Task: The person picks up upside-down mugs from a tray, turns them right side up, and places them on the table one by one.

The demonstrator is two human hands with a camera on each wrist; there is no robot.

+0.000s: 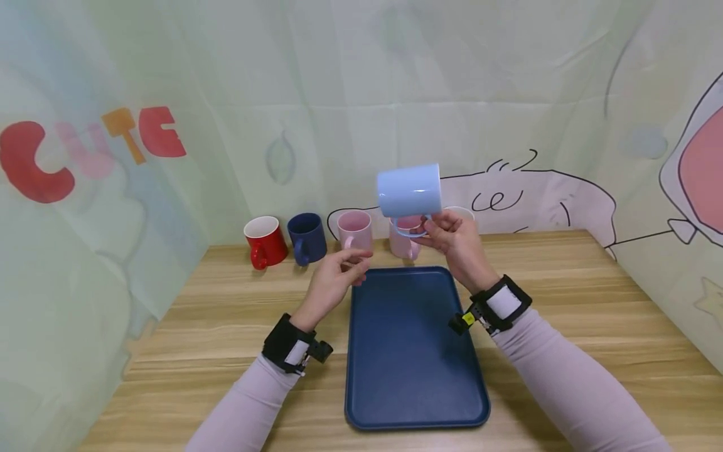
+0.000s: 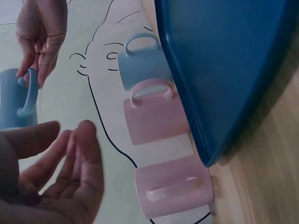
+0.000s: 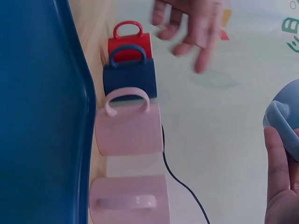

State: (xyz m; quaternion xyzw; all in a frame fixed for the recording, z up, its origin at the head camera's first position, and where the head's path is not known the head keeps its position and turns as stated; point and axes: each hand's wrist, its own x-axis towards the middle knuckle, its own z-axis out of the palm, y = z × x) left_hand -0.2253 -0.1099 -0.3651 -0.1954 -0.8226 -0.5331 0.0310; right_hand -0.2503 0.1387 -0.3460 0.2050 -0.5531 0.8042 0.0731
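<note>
A light blue mug (image 1: 409,191) is held up on its side above the back of the table. My right hand (image 1: 455,243) pinches it by the handle, which hangs below the body; the right wrist view shows the fingers at that handle (image 3: 283,130). Lower and to the left, my left hand (image 1: 336,280) hovers with loosely bent fingers near the tray's back left corner, holding nothing. Behind it stands a pink mug (image 1: 354,230). A second pink mug (image 1: 403,245) is partly hidden beneath the raised mug and right hand.
A dark blue tray (image 1: 415,351) lies on the wooden table (image 1: 271,301). Along the back stand a red mug (image 1: 267,242) and a navy mug (image 1: 307,238). Another light blue mug (image 2: 145,67) stands at the row's right end. A printed cloth (image 1: 339,94) hangs behind.
</note>
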